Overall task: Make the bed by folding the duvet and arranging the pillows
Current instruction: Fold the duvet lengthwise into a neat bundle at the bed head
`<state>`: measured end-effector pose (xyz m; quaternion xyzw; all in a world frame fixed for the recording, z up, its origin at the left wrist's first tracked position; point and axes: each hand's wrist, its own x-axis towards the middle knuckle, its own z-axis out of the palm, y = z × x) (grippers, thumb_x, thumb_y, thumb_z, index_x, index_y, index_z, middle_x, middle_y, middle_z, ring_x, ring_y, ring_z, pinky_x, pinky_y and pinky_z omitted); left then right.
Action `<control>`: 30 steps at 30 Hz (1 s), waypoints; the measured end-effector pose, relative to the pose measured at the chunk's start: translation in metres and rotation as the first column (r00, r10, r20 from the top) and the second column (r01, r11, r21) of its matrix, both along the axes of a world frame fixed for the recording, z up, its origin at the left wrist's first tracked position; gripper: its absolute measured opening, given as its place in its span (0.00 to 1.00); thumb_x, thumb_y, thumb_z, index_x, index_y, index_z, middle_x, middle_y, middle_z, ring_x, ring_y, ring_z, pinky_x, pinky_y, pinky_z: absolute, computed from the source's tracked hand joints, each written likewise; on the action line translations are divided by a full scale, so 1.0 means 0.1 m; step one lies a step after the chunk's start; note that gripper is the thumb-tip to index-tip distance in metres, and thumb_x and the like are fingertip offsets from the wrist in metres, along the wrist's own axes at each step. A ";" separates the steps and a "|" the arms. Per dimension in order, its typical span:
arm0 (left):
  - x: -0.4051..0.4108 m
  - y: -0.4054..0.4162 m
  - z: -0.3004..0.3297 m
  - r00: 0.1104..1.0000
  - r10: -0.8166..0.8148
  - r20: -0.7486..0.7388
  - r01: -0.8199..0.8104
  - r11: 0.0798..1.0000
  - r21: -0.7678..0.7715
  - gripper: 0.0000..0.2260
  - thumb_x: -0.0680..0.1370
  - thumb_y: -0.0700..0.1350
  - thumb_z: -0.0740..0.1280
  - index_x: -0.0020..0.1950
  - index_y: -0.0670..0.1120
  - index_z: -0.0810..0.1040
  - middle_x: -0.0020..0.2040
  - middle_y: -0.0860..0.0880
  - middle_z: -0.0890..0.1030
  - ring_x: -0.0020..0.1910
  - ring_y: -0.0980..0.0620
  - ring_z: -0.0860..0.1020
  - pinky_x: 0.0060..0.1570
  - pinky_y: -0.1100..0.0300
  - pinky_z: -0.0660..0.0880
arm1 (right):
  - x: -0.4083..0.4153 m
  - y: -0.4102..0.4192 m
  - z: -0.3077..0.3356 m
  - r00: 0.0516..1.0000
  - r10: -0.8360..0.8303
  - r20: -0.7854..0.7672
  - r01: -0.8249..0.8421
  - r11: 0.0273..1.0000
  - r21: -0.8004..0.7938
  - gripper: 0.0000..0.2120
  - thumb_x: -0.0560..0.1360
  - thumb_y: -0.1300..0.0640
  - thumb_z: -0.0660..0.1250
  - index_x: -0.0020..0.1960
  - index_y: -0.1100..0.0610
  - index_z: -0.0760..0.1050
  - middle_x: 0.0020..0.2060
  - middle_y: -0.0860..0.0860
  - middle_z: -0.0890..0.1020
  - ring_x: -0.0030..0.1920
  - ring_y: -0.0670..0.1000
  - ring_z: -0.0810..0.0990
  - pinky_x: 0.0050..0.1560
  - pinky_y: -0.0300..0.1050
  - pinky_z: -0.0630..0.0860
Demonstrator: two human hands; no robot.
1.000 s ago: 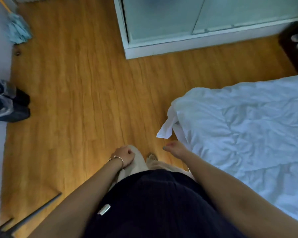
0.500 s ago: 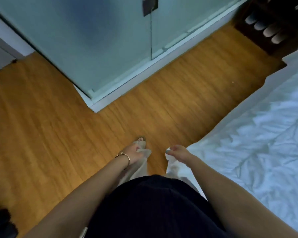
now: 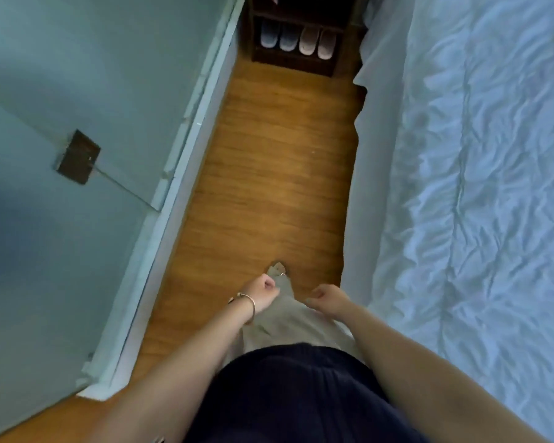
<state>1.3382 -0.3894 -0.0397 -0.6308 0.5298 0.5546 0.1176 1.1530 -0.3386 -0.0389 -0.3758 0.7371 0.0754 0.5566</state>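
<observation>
Head view: wooden floor beside rumpled duvet.

Top: a dark navy garment with fine vertical ribbing, its hem gathered into a soft rounded edge across the waist.
Arms: bare from the lower frame edge to the wrists; no sleeves show.
Left wrist: a thin metal bangle, pale gold in tone, circling just behind the left hand.
Right hand: no ring, watch or band visible on it or on the wrist.
Legs: loose light beige trousers, creased, reaching down to the foot.
Foot: one foot pokes out past the trouser hem; footwear too blurred to tell.
</observation>
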 end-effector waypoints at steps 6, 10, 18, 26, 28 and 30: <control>-0.86 -1.34 0.21 0.912 -0.410 -0.025 0.405 0.907 -0.116 0.15 0.79 0.51 0.63 0.64 0.50 0.72 0.59 0.52 0.77 0.56 0.51 0.76 0.53 0.60 0.71 | -0.64 -0.90 0.14 0.909 -0.408 -0.079 0.391 0.904 -0.173 0.23 0.76 0.47 0.68 0.68 0.57 0.73 0.64 0.53 0.76 0.64 0.54 0.75 0.63 0.47 0.72; -1.48 -1.93 0.35 0.813 -0.577 -0.081 0.557 0.810 -0.183 0.17 0.79 0.50 0.63 0.67 0.47 0.70 0.58 0.49 0.77 0.55 0.49 0.76 0.54 0.58 0.72 | -0.84 -1.14 0.12 0.785 -0.610 -0.107 0.592 0.789 -0.164 0.23 0.76 0.47 0.67 0.67 0.55 0.72 0.63 0.53 0.77 0.61 0.54 0.77 0.62 0.47 0.74; -2.55 -2.47 0.50 0.248 -0.962 -0.115 0.918 0.271 -0.291 0.27 0.79 0.47 0.63 0.76 0.54 0.58 0.66 0.46 0.73 0.62 0.46 0.74 0.63 0.53 0.71 | -0.67 -1.30 0.16 0.137 -0.984 -0.112 0.953 0.162 -0.257 0.30 0.76 0.50 0.70 0.73 0.55 0.64 0.68 0.55 0.73 0.65 0.56 0.74 0.61 0.46 0.71; -2.88 -1.87 0.46 -0.206 -0.968 -0.144 0.891 -0.125 -0.436 0.26 0.79 0.46 0.64 0.75 0.53 0.60 0.73 0.46 0.64 0.70 0.44 0.64 0.69 0.50 0.62 | -0.35 -0.91 0.28 -0.232 -0.965 -0.119 0.924 -0.181 -0.336 0.30 0.75 0.51 0.70 0.74 0.50 0.63 0.71 0.55 0.68 0.70 0.56 0.68 0.68 0.54 0.68; -2.85 -1.60 0.36 -0.269 -0.954 -0.136 0.866 -0.178 -0.467 0.25 0.78 0.47 0.65 0.74 0.53 0.63 0.71 0.47 0.66 0.69 0.44 0.64 0.68 0.51 0.61 | -0.30 -0.58 0.25 -0.276 -0.947 -0.162 0.918 -0.210 -0.338 0.29 0.75 0.51 0.69 0.74 0.50 0.65 0.70 0.56 0.69 0.70 0.57 0.67 0.69 0.52 0.66; -2.85 -1.28 0.24 -0.322 -0.937 -0.137 0.838 -0.215 -0.501 0.22 0.77 0.49 0.66 0.70 0.54 0.67 0.68 0.49 0.69 0.68 0.45 0.65 0.66 0.51 0.63 | -0.29 -0.23 0.18 -0.361 -0.912 -0.194 0.895 -0.281 -0.346 0.27 0.76 0.50 0.68 0.73 0.50 0.66 0.69 0.57 0.69 0.70 0.59 0.66 0.69 0.50 0.65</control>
